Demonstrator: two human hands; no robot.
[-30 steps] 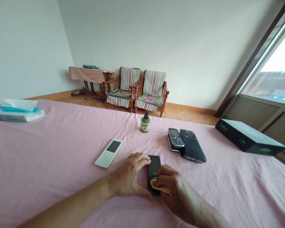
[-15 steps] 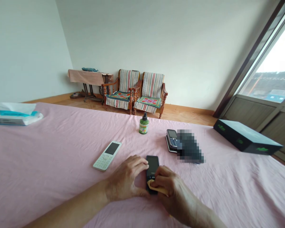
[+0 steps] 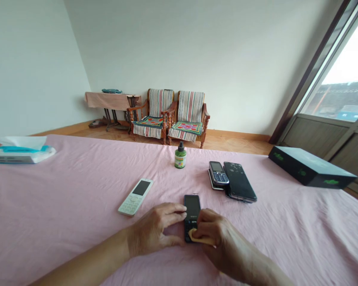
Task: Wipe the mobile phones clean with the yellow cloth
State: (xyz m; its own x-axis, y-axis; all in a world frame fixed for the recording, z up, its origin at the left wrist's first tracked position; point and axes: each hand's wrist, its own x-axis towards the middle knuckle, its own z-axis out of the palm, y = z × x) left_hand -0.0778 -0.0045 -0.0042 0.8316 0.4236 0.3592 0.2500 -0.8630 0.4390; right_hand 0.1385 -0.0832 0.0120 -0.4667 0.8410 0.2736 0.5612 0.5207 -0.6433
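A dark keypad phone (image 3: pixel 192 208) lies face up on the pink cloth in front of me, its lower keys partly covered. My left hand (image 3: pixel 153 224) rests beside it, fingers stretched out with the tips against its left edge and the thumb apart near its lower corner. Bunched in the closed fingers of my right hand (image 3: pixel 223 236) is a yellow cloth (image 3: pixel 204 239), pressed on the phone's keypad. Left of the hands lies a white keypad phone (image 3: pixel 136 196).
Beyond the hands stands a green bottle (image 3: pixel 180 157) with a black top. Right of it, a silver-edged keypad phone (image 3: pixel 218 173) lies on another device, beside large black smartphones (image 3: pixel 240 182). A black box (image 3: pixel 310 167) is at the far right, a tissue pack (image 3: pixel 22 153) far left.
My right hand and the cloth have shifted slightly right over the keypad. My left thumb has drawn back a little from the phone. The view has tilted slightly.
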